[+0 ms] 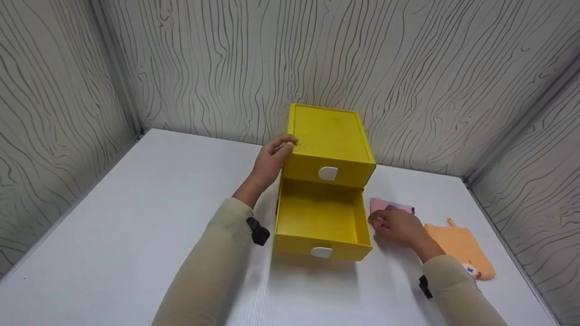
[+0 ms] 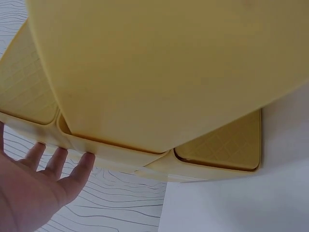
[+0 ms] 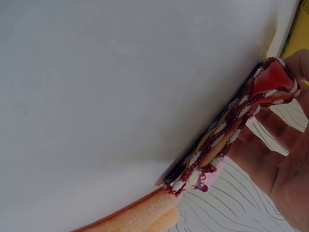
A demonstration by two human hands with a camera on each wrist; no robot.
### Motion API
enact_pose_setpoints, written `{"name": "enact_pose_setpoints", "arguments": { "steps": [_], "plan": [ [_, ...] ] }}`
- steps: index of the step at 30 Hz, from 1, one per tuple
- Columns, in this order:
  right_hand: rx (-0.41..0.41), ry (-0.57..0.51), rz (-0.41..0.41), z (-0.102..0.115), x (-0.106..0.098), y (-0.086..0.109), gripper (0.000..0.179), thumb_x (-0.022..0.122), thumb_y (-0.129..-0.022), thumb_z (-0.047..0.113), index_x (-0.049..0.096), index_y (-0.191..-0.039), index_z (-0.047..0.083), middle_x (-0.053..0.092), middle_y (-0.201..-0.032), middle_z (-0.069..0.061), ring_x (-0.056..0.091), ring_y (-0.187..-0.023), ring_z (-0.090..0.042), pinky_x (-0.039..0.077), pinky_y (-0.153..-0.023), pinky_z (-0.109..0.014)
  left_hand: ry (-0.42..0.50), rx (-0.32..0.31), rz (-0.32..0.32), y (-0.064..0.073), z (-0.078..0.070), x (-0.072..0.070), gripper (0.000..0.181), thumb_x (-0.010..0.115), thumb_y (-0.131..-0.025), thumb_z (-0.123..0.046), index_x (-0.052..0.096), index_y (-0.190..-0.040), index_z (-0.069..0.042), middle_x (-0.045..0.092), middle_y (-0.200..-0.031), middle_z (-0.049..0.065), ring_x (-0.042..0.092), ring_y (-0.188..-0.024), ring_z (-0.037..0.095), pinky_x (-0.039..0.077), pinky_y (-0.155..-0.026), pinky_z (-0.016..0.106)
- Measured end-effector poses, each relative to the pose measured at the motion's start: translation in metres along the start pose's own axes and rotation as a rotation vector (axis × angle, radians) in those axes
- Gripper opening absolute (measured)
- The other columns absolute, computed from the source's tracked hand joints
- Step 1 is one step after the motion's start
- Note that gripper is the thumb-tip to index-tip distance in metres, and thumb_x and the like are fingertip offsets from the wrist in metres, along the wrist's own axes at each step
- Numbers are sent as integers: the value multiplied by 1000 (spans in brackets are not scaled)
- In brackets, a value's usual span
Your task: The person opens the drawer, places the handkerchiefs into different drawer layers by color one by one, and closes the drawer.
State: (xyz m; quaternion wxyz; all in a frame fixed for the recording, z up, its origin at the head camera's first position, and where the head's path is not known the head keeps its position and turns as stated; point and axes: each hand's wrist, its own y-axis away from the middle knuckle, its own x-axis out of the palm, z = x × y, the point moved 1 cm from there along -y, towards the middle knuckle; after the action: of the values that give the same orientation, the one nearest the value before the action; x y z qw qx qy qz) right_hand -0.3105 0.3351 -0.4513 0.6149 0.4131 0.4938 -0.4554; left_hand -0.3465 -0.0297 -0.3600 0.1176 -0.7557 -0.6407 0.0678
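Sleeves (image 1: 204, 267) flank open drawer (image 1: 317, 219); hand (image 1: 401, 228) pinches apparent pouch (image 3: 228, 124).

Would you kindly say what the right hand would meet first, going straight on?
Beyond the pink cloth it touches, the right hand would probably meet the side wall of the open yellow drawer, though depth is unclear.

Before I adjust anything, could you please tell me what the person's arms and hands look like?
Both arms wear plain, pale beige long sleeves, the left sleeve and the right sleeve, ending near the wrists. A small black device sits at each cuff, left and right. The left hand and right hand wear no gloves.
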Motion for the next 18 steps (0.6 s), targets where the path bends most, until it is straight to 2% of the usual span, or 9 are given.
{"name": "enact_pose_setpoints", "arguments": {
  "steps": [6,12,15,18],
  "plan": [
    [32,-13,11,0,0,-1,25,60,-87,30,67,-110,25,63,-96,5,53,-84,-18,51,-86,-47,-17,3,-5,0,1,0,23,50,-97,-29,62,-114,-18,52,-135,0,56,-120,18,45,-101,38],
    [74,-55,-4,4,-1,-2,26,71,-80,38,64,-100,23,61,-84,6,53,-79,-17,51,-78,-39,-18,1,-10,0,2,0,23,49,-98,-30,61,-114,-18,52,-135,-1,54,-124,17,43,-105,38],
    [80,-70,-12,5,-2,-3,26,73,-79,35,61,-97,21,59,-82,3,52,-78,-18,49,-75,-36,-13,2,-7,0,2,0,23,49,-98,-30,61,-115,-18,51,-135,-1,55,-123,17,43,-105,38],
    [58,-63,-21,4,-2,-3,20,67,-83,26,62,-100,17,61,-86,2,53,-79,-19,50,-76,-39,-7,6,1,0,3,0,24,49,-98,-30,60,-115,-18,50,-136,-1,54,-124,18,43,-104,38]
  ]
}}
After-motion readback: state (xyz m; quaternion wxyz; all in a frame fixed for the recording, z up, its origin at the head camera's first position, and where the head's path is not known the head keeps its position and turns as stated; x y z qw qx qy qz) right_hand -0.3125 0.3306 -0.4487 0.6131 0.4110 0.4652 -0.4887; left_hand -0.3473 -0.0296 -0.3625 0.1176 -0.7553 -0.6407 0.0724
